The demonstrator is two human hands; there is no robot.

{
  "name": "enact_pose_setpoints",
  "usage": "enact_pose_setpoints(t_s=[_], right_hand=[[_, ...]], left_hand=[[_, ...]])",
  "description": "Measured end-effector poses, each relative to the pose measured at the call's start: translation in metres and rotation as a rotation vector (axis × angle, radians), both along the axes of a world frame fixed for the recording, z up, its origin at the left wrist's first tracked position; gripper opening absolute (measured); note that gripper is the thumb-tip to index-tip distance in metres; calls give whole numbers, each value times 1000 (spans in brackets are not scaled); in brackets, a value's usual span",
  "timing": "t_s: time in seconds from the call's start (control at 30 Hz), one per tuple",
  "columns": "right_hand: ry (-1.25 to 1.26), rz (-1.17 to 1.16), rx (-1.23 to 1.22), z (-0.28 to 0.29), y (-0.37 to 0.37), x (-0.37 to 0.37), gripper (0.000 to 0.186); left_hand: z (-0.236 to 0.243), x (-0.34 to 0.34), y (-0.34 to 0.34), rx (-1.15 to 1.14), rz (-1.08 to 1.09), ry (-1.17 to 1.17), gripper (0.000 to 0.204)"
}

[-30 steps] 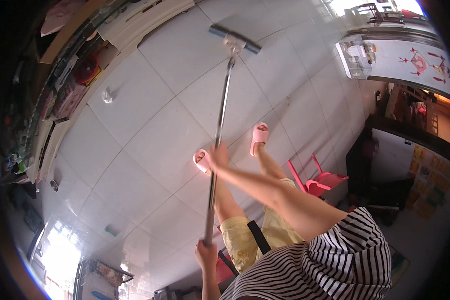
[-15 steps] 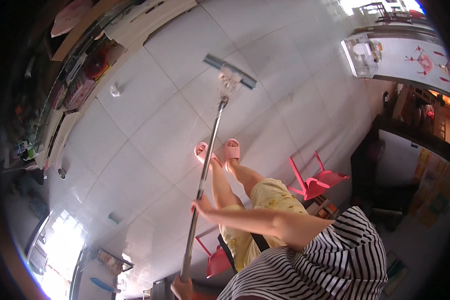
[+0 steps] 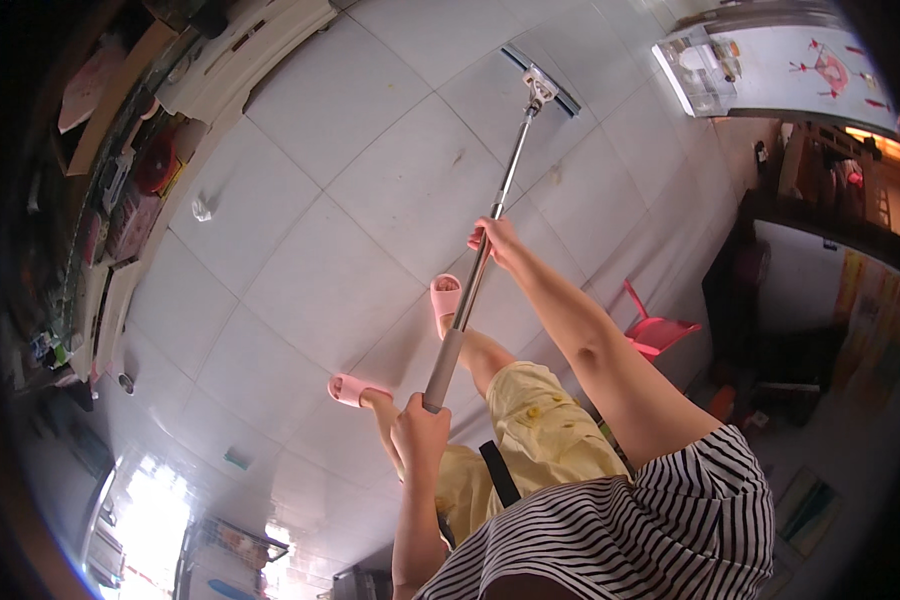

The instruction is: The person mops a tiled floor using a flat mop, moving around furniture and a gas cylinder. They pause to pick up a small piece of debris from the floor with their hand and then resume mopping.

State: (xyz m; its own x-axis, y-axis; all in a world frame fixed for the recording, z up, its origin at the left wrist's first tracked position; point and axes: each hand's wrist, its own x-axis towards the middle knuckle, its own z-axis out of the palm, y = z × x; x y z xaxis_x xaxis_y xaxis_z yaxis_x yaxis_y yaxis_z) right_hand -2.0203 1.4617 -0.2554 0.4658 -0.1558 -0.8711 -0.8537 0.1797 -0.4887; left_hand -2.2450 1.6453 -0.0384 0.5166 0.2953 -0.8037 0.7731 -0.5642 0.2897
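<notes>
My left hand (image 3: 420, 432) is closed on the grey grip (image 3: 442, 365) at the near end of a steel-pole mop (image 3: 510, 165). Further up the pole, my right hand (image 3: 492, 236) is wrapped round the metal. The mop's wide flat head (image 3: 539, 81) rests on the tiled floor (image 3: 360, 140) at the upper middle of the head view, angled toward upper left and lower right. Below the pole are my feet in pink slides (image 3: 446, 295), set apart.
A cluttered shelf unit (image 3: 140, 190) runs along the left. A small white scrap (image 3: 202, 208) lies on the tiles near it. A red chair (image 3: 662, 331) stands at right, beside a dark cabinet (image 3: 720, 280). A display case (image 3: 710, 75) is at upper right.
Since half a second ago the mop head has moved up and to the right. Both hands are higher in view, and my feet have stepped apart.
</notes>
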Motion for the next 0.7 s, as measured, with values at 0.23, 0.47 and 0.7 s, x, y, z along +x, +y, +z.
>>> enact_pose_setpoints(t_s=[0.23, 0.47, 0.7], right_hand=[[-85, -138, 26, -15, 110, -49, 14], [44, 171, -334, 17, 256, -151, 16], [70, 413, -407, 40, 319, -335, 22]], left_hand=[[26, -34, 97, 94, 41, -58, 21], [28, -167, 175, 33, 161, 60, 21], [61, -323, 222, -26, 221, 252, 20]])
